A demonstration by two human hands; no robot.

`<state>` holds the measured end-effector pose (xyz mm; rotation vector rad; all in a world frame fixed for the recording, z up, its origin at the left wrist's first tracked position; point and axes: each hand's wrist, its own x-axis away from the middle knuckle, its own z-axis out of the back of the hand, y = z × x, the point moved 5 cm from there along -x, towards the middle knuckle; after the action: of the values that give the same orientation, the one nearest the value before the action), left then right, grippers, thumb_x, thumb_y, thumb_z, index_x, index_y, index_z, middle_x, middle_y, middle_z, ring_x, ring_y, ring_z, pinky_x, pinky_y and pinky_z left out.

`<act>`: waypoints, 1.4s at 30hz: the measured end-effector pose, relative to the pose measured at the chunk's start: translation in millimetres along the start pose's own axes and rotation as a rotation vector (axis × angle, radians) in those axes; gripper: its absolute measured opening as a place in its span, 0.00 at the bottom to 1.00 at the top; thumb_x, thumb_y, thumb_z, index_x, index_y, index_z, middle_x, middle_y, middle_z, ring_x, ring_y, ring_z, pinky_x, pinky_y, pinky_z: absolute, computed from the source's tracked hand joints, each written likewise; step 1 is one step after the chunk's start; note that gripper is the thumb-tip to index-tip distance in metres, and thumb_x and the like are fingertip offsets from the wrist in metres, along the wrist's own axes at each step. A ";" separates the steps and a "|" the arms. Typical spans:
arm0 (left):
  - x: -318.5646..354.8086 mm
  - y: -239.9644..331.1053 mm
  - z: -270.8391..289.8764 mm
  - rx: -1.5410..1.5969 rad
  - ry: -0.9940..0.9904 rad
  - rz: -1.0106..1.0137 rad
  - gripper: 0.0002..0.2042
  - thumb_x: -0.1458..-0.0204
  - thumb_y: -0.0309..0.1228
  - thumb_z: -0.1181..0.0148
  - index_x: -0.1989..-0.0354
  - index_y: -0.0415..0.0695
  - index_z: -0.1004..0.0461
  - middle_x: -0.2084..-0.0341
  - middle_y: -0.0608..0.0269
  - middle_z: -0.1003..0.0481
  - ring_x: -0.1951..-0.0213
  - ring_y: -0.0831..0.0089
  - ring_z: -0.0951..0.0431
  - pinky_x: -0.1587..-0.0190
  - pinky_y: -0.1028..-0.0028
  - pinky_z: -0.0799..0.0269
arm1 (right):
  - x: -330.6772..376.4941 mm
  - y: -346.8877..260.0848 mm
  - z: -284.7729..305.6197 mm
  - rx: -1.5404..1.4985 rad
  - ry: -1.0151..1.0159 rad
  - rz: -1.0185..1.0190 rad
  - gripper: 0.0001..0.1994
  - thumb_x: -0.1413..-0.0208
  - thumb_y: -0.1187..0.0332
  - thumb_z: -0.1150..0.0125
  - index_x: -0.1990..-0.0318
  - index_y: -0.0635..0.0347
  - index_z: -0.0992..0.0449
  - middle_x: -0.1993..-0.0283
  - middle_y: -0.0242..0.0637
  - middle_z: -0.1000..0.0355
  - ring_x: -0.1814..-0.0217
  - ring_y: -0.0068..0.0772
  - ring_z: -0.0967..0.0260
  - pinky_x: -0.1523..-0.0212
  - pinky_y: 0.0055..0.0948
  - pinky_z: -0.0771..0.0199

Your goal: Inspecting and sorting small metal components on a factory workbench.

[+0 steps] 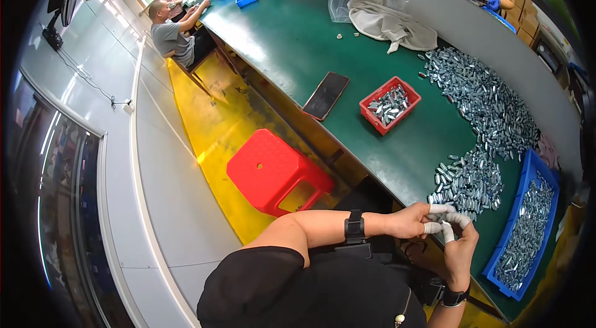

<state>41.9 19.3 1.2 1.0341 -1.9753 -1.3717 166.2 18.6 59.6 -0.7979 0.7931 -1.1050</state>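
Note:
My left hand (413, 221) and my right hand (460, 246) meet at the near table edge, fingertips pinched together. White covers wrap several of the fingers. A small shiny metal piece (443, 222) shows between the fingertips, mostly hidden by them; its exact kind cannot be made out. Just beyond the hands lies a loose heap of small, elongated silvery metal parts (469, 182), joining a larger pile (487, 101) along the grey partition. To the right of my hands, a long blue tray (492, 269) holds many similar parts.
A red bin (371, 118) with some metal parts and a dark phone (326, 96) rest on the green table (279, 36). Grey cloth (391, 21) lies farther back. A red stool (267, 170) stands left of the table. Other people sit or work beyond.

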 end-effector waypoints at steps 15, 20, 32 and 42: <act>7.8 7.4 14.4 -0.096 0.105 0.059 0.24 0.45 0.23 0.50 0.39 0.41 0.46 0.71 0.63 0.28 0.70 0.87 0.32 0.70 0.82 0.33 | -4.6 -4.9 -14.5 0.069 0.055 0.106 0.02 0.46 0.79 0.49 0.65 0.68 0.30 0.67 0.35 0.30 0.64 0.24 0.35 0.62 0.24 0.34; 7.1 4.2 15.8 0.077 0.005 0.041 0.24 0.45 0.25 0.48 0.39 0.41 0.46 0.71 0.65 0.28 0.73 0.87 0.33 0.73 0.82 0.34 | -8.2 -11.5 -16.1 -0.053 0.024 0.074 0.04 0.47 0.79 0.49 0.64 0.68 0.30 0.65 0.38 0.29 0.64 0.26 0.34 0.61 0.24 0.34; 11.8 19.6 13.2 -0.082 0.037 0.006 0.26 0.44 0.27 0.50 0.37 0.43 0.49 0.65 0.66 0.28 0.70 0.84 0.30 0.67 0.81 0.31 | -11.5 -16.4 -12.0 0.089 -0.037 0.040 0.04 0.48 0.79 0.47 0.64 0.67 0.29 0.69 0.36 0.29 0.67 0.23 0.34 0.64 0.24 0.34; 12.1 34.8 5.8 -0.541 0.195 -0.502 0.26 0.51 0.21 0.44 0.41 0.41 0.40 0.68 0.63 0.27 0.71 0.77 0.29 0.66 0.77 0.31 | -2.7 11.2 -12.2 -0.188 0.037 -0.078 0.05 0.43 0.74 0.49 0.64 0.68 0.29 0.71 0.30 0.31 0.69 0.18 0.37 0.68 0.20 0.35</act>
<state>20.3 19.4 31.6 1.3702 -1.1348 -1.8418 160.0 22.1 44.5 -0.9754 0.9130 -1.1285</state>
